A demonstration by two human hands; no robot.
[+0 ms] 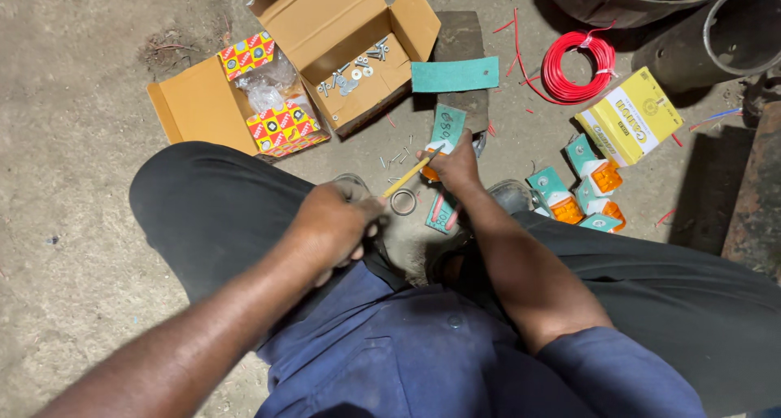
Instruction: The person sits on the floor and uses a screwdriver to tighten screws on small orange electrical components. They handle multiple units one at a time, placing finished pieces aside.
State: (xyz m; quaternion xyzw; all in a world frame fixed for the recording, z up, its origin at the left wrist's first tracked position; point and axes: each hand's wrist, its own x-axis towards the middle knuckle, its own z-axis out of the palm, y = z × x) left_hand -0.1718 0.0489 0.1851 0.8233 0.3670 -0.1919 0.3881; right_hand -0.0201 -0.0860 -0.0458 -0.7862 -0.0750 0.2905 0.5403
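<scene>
Yellow tool: a slim yellow tool (pixel 409 175), pencil-like, slants up from the left hand to the right hand, low over the floor between the knees.
Left hand: the left hand (pixel 335 225) is fisted, grip clamped on the lower end of the yellow tool.
Right hand: the right hand (pixel 457 164) presses down on a small orange piece (pixel 429 175); fingers closed over it, tool tip right at that hand. Exactly how the piece is pinched, I cannot tell.
Teal card: a teal card (pixel 447 128) pokes out just above the right hand, another teal piece below the wrist.
Metal ring: a metal ring (pixel 403 202) lies on the floor, just under the tool.
Loose screws: small loose screws (pixel 396 158) scattered just left of the right hand.
Orange lamps: orange lamps in teal boxes (pixel 579 192) cluster to the right of the right forearm.
Yellow box: a yellow box (pixel 630 117) sits just beyond the lamps.
Red wire: a red wire coil (pixel 578 67) lies further up, near dark pipes.
Cardboard box: an open cardboard box (pixel 325 40) at top, bolts and washers inside, red-and-yellow chequered packets (pixel 281 128) beside it.
Teal strip: a teal strip (pixel 455 75) rests on a dark block next to the cardboard box.
Floor: dusty concrete floor (pixel 73 223) all round.
</scene>
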